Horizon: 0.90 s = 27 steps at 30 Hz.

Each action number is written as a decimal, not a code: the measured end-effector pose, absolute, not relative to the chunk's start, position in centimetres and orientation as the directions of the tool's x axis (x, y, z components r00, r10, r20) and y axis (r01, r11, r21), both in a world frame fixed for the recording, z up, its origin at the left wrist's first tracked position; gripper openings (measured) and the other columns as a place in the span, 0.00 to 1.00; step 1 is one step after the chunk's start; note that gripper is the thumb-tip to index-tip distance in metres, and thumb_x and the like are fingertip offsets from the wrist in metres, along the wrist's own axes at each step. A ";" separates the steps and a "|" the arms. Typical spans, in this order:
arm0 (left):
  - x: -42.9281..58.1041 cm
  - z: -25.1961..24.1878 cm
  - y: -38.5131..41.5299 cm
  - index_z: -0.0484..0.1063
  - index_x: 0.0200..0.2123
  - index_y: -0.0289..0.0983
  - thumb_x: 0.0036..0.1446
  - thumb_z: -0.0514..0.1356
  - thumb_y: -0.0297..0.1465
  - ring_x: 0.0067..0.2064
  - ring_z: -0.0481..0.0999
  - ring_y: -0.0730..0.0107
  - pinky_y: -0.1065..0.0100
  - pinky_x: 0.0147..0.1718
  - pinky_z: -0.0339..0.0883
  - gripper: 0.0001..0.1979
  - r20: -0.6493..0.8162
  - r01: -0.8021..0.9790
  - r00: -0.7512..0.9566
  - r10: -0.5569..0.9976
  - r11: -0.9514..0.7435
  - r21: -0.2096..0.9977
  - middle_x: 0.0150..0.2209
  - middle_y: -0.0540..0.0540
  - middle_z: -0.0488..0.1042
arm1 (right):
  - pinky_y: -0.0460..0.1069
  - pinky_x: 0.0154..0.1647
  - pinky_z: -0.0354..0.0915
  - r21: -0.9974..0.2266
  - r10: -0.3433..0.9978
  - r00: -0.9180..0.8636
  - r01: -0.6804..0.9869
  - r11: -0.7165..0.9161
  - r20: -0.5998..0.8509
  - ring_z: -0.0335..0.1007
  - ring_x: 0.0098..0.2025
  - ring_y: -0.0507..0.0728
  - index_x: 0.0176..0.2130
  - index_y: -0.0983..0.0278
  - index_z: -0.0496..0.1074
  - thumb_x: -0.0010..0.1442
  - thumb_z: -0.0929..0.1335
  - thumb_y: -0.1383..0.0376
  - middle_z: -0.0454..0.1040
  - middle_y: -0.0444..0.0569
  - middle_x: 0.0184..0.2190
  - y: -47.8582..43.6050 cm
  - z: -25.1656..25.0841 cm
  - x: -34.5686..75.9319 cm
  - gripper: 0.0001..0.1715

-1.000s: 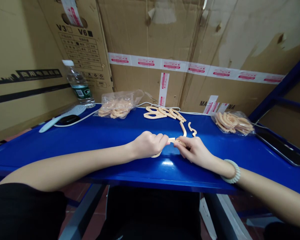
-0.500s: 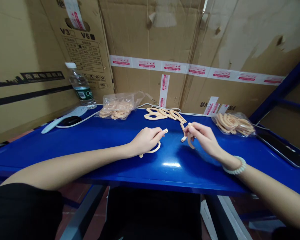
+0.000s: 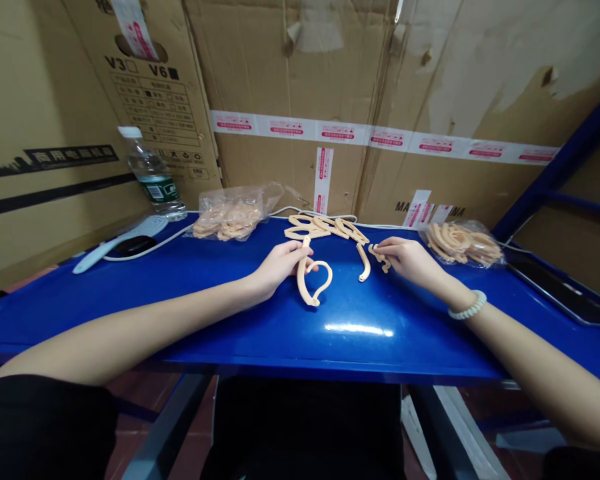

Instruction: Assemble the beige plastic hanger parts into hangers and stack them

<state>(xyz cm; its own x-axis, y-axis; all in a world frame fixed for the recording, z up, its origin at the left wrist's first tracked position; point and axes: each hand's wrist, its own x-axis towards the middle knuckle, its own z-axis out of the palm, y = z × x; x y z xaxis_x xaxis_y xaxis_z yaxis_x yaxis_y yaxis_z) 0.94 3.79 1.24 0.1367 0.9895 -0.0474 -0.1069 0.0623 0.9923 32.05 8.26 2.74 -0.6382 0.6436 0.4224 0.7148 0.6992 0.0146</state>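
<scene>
My left hand [image 3: 279, 265] is closed on a peach-coloured plastic loop piece [image 3: 313, 282], whose curved end hangs down over the blue table [image 3: 180, 300]. My right hand [image 3: 409, 259] reaches to a small hooked peach piece [image 3: 381, 258] lying on the table and pinches it with the fingertips. A longer curved peach strip [image 3: 364, 263] lies between the two hands. Just behind them sits a loose pile of finished peach loops [image 3: 325, 227].
A clear bag of peach parts [image 3: 229, 215] lies at the back left and another bag [image 3: 459, 243] at the back right. A water bottle [image 3: 150, 173], a white handled tool [image 3: 120, 240] with its cord, and cardboard boxes [image 3: 330, 100] line the back. A dark tray [image 3: 560, 290] sits far right.
The hands, joined on one piece a second ago, have parted. The left hand has carried the assembled loop toward the pile; the right hand has reached forward onto the small hooked piece.
</scene>
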 end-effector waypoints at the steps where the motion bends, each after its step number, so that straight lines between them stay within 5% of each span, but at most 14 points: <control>1: 0.9 1.2 3.9 0.71 0.36 0.33 0.63 0.60 0.29 0.32 0.81 0.67 0.69 0.34 0.72 0.05 -0.045 -0.119 0.130 0.991 0.061 0.991 0.27 0.45 0.78 | 0.57 0.47 0.75 0.039 0.650 -0.644 0.722 0.691 0.403 0.80 0.44 0.64 0.44 0.67 0.83 0.62 0.63 0.75 0.81 0.59 0.46 8.3 2.6 32.1 0.21; 6: 0.9 1.2 3.9 0.70 0.36 0.33 0.62 0.61 0.29 0.31 0.81 0.67 0.68 0.34 0.73 0.05 -0.062 -0.149 0.112 0.992 0.078 0.986 0.29 0.43 0.80 | 0.52 0.46 0.74 0.113 0.690 -0.646 0.752 0.650 0.327 0.80 0.44 0.62 0.39 0.66 0.83 0.53 0.63 0.82 0.82 0.56 0.44 8.7 2.3 32.7 0.25; 10: 1.2 1.4 3.6 0.68 0.36 0.34 0.64 0.60 0.28 0.33 0.82 0.67 0.67 0.36 0.74 0.04 -0.074 -0.146 0.104 0.992 0.089 0.985 0.30 0.44 0.80 | 0.55 0.48 0.74 0.121 0.668 -0.634 0.754 0.645 0.389 0.78 0.50 0.65 0.48 0.66 0.81 0.56 0.62 0.81 0.79 0.58 0.51 7.6 2.3 31.8 0.26; 14: 1.5 1.3 2.9 0.66 0.37 0.35 0.65 0.59 0.29 0.34 0.82 0.66 0.65 0.36 0.76 0.04 -0.042 -0.160 0.157 0.987 0.067 0.985 0.32 0.43 0.81 | 0.61 0.55 0.72 0.078 0.408 -0.693 0.555 0.828 0.594 0.75 0.54 0.64 0.57 0.64 0.74 0.68 0.64 0.70 0.78 0.60 0.52 3.8 2.8 28.4 0.20; 19: 1.6 1.0 2.0 0.66 0.42 0.36 0.61 0.62 0.30 0.35 0.82 0.64 0.63 0.36 0.77 0.08 0.029 -0.215 0.254 0.967 0.028 0.976 0.36 0.43 0.82 | 0.68 0.66 0.58 0.260 0.149 -0.911 0.262 0.929 0.386 0.66 0.65 0.67 0.65 0.66 0.66 0.71 0.66 0.60 0.76 0.61 0.57 -0.1 2.9 25.3 0.27; 24: 1.4 0.7 2.1 0.64 0.47 0.36 0.59 0.62 0.34 0.33 0.81 0.65 0.62 0.36 0.77 0.15 0.095 -0.193 0.273 0.957 -0.043 0.980 0.40 0.40 0.82 | 0.67 0.66 0.56 0.327 0.182 -0.914 0.308 0.894 0.362 0.75 0.50 0.61 0.55 0.63 0.74 0.74 0.62 0.65 0.81 0.53 0.42 0.2 2.7 25.5 0.16; 27: 1.2 0.3 2.5 0.59 0.56 0.39 0.61 0.61 0.34 0.38 0.82 0.64 0.58 0.39 0.78 0.22 0.222 -0.118 0.169 0.960 -0.204 0.972 0.54 0.35 0.76 | 0.66 0.65 0.55 0.330 0.210 -0.906 0.339 0.881 0.368 0.74 0.40 0.58 0.50 0.63 0.75 0.75 0.61 0.63 0.78 0.49 0.34 0.6 2.7 25.8 0.15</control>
